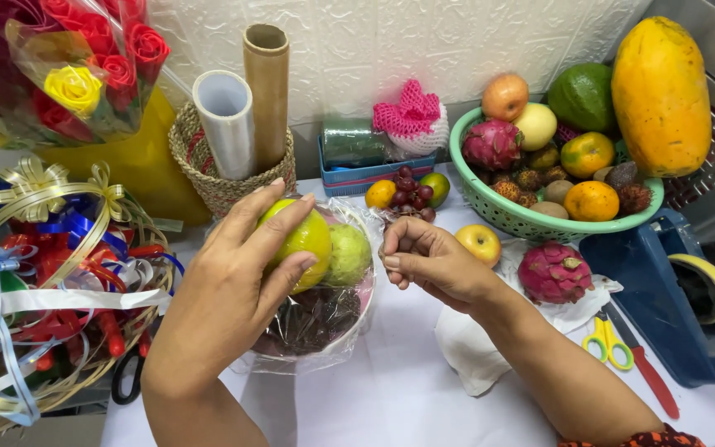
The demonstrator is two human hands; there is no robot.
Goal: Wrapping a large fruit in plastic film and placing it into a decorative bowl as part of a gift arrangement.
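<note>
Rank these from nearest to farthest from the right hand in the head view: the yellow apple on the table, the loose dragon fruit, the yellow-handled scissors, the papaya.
From the right hand:
1. Yellow apple, just beside the hand, toward the green basket.
2. Loose dragon fruit, on the white cloth to the right.
3. Yellow-handled scissors, farther right, near the table edge.
4. Papaya, upright at the far right, behind the basket.

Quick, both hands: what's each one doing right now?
Left hand: closed around the yellow-green fruit over the wrapped basket.
Right hand: fingers curled in beside the basket's clear wrap; whether it pinches anything cannot be told.
</note>
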